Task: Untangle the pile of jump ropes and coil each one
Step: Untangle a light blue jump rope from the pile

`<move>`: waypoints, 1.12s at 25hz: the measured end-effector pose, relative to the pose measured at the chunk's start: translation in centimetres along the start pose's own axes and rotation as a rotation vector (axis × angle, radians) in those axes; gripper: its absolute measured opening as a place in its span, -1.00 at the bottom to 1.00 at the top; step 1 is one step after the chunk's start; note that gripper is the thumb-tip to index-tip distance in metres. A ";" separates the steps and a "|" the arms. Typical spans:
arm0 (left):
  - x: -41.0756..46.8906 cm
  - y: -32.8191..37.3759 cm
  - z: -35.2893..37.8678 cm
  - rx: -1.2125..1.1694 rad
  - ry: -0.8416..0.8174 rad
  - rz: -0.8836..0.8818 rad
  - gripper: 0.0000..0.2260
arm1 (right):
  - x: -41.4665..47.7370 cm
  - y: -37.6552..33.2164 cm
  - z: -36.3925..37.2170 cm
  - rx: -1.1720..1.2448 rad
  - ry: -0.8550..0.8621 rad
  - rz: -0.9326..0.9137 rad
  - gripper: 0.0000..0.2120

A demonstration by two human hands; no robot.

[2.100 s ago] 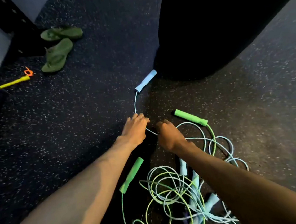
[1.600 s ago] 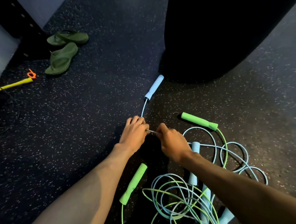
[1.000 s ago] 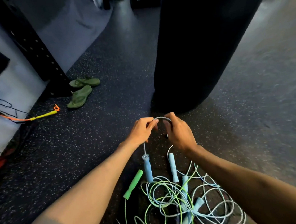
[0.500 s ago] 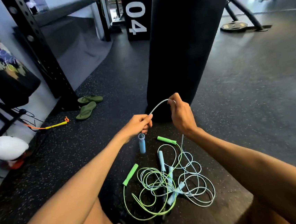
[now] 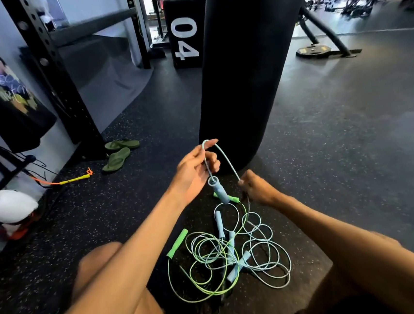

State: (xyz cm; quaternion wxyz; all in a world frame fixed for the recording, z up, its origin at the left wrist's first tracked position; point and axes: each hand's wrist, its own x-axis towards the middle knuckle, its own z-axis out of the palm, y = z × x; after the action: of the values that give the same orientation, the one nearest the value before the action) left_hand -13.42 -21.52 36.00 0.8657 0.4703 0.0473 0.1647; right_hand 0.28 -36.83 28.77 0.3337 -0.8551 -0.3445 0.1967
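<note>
A tangled pile of light blue and green jump ropes (image 5: 228, 256) lies on the dark speckled floor between my knees. My left hand (image 5: 194, 170) is raised above it and pinches a light blue rope (image 5: 224, 159) that loops over my fingers. A blue handle (image 5: 218, 190) dangles from that rope just below the hand. The same rope runs down to my right hand (image 5: 258, 188), whose fingers are closed around it. A green handle (image 5: 177, 243) sticks out at the pile's left. Another green handle (image 5: 234, 199) shows partly behind the dangling blue one.
A big black punching bag (image 5: 245, 64) hangs just beyond my hands. A pair of green sandals (image 5: 119, 152) and a yellow and orange rope (image 5: 74, 179) lie at the left by a black rack post (image 5: 59, 75). A white bag (image 5: 8, 206) sits far left.
Both hands picked the blue rope off the floor and lifted it. Since half a second ago my right hand slid down the rope, while the left keeps the loop with the handle dangling.
</note>
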 end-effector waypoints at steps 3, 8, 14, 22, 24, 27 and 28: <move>0.4 0.2 -1.4 -0.014 0.109 0.110 -0.70 | -0.8 0.7 1.4 -0.056 -0.152 -0.043 -0.81; 1.6 0.8 -3.4 -0.013 0.280 0.220 -0.72 | -1.6 -0.8 2.6 -0.132 -0.117 -0.179 -0.83; 1.8 0.8 -3.7 0.086 0.334 0.258 -0.73 | -1.7 -2.6 2.8 -0.282 -0.035 -0.473 -0.92; 1.4 -1.2 -4.9 0.637 0.277 0.159 -0.77 | -2.2 -5.2 1.2 -0.253 0.207 -0.681 -0.92; 0.8 -1.5 -4.4 0.664 0.182 0.048 -0.73 | -2.3 -5.6 0.5 -0.197 0.272 -0.695 -0.89; 0.0 -1.7 -3.7 0.704 0.042 -0.088 -0.68 | -2.2 -5.9 -0.5 -0.142 0.389 -0.678 -0.91; -0.1 -1.8 -3.6 0.693 0.018 -0.114 -0.67 | -2.1 -6.0 -0.7 -0.132 0.419 -0.664 -0.91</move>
State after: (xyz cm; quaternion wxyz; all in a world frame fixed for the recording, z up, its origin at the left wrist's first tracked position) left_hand -13.93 -19.52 32.53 0.6621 0.7312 0.1342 0.0944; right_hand -3.49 -35.44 33.72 0.3865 -0.7385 -0.5386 -0.1232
